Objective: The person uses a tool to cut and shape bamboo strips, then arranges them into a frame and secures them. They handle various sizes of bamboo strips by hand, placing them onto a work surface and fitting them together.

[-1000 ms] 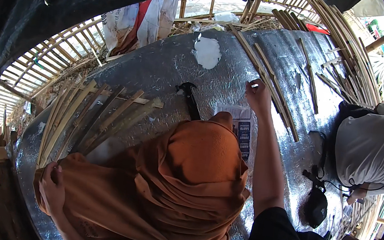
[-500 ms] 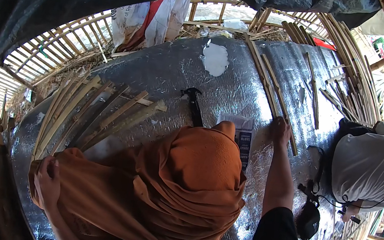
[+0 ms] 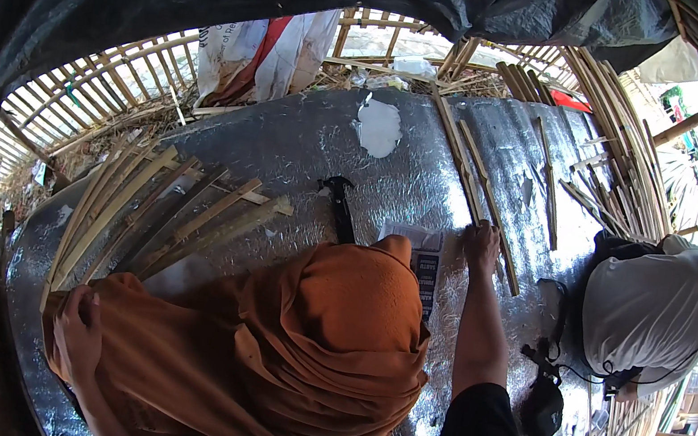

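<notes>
My right hand (image 3: 480, 248) reaches forward over a silver foil sheet, its fingers closed on the near end of a long bamboo strip (image 3: 456, 155). A second bamboo strip (image 3: 488, 203) lies just to the right of that hand. On the left, my left hand (image 3: 77, 333) rests on the orange-brown cloth (image 3: 165, 362) over my legs. Its fingers are loosely bent and apart, with nothing seen in them. Just beyond it, several bamboo strips (image 3: 120, 211) are fanned out. A black claw hammer (image 3: 340, 208) lies in the middle, its handle end hidden by the cloth.
The foil sheet (image 3: 288, 141) has a torn white patch (image 3: 379, 128). A printed paper (image 3: 425, 270) lies beside my knee. At the right sits a person in a grey shirt (image 3: 652, 304), near a black pouch (image 3: 541, 409). More bamboo strips (image 3: 625, 124) lie at the far right; a bamboo fence (image 3: 108, 78) stands behind.
My right hand has shifted slightly left, onto the near end of the left-hand strip and off the right-hand one. The whole view has tilted a little. My left hand stays on the cloth.
</notes>
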`<state>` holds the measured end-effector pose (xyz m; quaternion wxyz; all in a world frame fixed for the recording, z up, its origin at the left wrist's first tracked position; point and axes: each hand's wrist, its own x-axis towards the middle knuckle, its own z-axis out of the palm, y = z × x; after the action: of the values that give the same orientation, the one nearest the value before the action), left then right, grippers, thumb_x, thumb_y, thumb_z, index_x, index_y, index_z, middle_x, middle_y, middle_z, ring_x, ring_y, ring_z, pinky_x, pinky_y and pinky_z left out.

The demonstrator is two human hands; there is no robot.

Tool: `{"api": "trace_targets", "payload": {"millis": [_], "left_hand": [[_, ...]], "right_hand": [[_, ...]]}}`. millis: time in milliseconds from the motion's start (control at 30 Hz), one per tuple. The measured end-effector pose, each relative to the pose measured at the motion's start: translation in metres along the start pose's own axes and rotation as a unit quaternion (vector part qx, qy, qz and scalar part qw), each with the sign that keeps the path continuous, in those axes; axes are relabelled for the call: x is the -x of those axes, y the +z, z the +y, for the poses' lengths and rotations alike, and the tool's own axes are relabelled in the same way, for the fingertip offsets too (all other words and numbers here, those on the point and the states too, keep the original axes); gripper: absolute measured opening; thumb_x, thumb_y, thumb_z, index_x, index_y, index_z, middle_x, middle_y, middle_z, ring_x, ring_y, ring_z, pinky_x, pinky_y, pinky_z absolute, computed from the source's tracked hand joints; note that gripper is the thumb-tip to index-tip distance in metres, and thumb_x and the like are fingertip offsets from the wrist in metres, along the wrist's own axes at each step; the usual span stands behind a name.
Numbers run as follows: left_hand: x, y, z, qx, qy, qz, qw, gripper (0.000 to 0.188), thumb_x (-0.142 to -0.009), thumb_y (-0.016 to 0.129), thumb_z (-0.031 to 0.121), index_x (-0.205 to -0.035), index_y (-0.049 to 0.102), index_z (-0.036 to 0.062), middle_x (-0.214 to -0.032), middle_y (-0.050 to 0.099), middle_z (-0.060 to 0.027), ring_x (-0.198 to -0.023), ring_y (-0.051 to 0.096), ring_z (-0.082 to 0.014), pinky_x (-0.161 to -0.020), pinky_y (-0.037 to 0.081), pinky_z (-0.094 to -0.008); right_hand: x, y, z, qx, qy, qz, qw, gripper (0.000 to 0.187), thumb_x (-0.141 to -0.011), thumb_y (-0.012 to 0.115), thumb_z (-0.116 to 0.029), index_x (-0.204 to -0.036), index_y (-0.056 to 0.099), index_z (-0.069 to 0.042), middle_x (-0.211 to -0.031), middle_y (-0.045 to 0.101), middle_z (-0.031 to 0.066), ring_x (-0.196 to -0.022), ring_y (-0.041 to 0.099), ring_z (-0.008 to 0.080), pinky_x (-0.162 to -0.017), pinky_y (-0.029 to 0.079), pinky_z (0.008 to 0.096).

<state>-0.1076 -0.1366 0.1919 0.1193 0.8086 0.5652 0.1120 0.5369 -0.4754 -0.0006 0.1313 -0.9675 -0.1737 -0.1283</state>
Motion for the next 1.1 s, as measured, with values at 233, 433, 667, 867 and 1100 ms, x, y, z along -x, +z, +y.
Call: {"api": "trace_targets", "payload": {"millis": [233, 433, 667, 867, 1100], "left_hand": [[0.001, -0.002, 0.005, -0.013, -0.001, 0.001, 1.0, 0.018, -0.096, 0.059, 0.018, -0.106, 0.063, 0.0039, -0.103, 0.068, -0.0187, -0.098, 0.062, -0.0424, -0.083, 0.047, -0.0486], [-0.001, 0.003, 0.009, -0.019, -0.001, 0.004, 1.0, 0.018, -0.095, 0.06, 0.019, -0.106, 0.064, 0.0051, -0.101, 0.068, -0.0177, -0.097, 0.062, -0.0415, -0.082, 0.047, -0.048], [0.0, 0.004, 0.005, -0.021, 0.013, 0.022, 0.999, 0.019, -0.095, 0.06, 0.02, -0.106, 0.064, 0.0055, -0.101, 0.068, -0.0171, -0.095, 0.062, -0.0412, -0.082, 0.047, -0.0483], [-0.001, 0.004, 0.01, -0.026, 0.021, 0.023, 0.999, 0.019, -0.094, 0.061, 0.021, -0.106, 0.064, 0.0061, -0.102, 0.068, -0.0169, -0.097, 0.062, -0.0415, -0.082, 0.047, -0.0483], [0.004, 0.0, 0.016, -0.027, 0.022, 0.054, 0.998, 0.018, -0.092, 0.063, 0.022, -0.102, 0.065, 0.0073, -0.097, 0.068, -0.0155, -0.091, 0.062, -0.0412, -0.077, 0.047, -0.05]], "right_hand": [[-0.016, -0.006, 0.008, -0.011, 0.075, -0.168, 0.983, 0.048, -0.086, 0.068, -0.048, -0.107, 0.067, -0.005, -0.113, 0.065, 0.0232, -0.109, 0.06, 0.0416, -0.093, 0.048, 0.0506], [-0.024, 0.028, 0.044, 0.072, -0.014, -0.076, 0.994, 0.042, -0.089, 0.068, -0.044, -0.099, 0.062, -0.004, -0.098, 0.066, 0.0261, -0.1, 0.062, 0.0462, -0.084, 0.05, 0.0553], [-0.033, 0.005, 0.021, 0.039, -0.139, -0.147, 0.979, 0.029, -0.093, 0.063, -0.031, -0.097, 0.063, -0.002, -0.091, 0.069, 0.0225, -0.089, 0.068, 0.0425, -0.074, 0.053, 0.0533], [-0.025, -0.041, -0.042, -0.21, -0.057, -0.241, 0.946, 0.031, -0.101, 0.056, -0.03, -0.094, 0.069, -0.002, -0.081, 0.071, 0.0075, -0.069, 0.065, 0.0114, -0.06, 0.049, 0.03], [-0.008, -0.08, -0.164, -0.616, 0.015, -0.277, 0.738, 0.029, -0.106, 0.05, -0.031, -0.108, 0.063, -0.005, -0.092, 0.067, 0.0024, -0.082, 0.064, 0.0122, -0.07, 0.052, 0.03]]}}
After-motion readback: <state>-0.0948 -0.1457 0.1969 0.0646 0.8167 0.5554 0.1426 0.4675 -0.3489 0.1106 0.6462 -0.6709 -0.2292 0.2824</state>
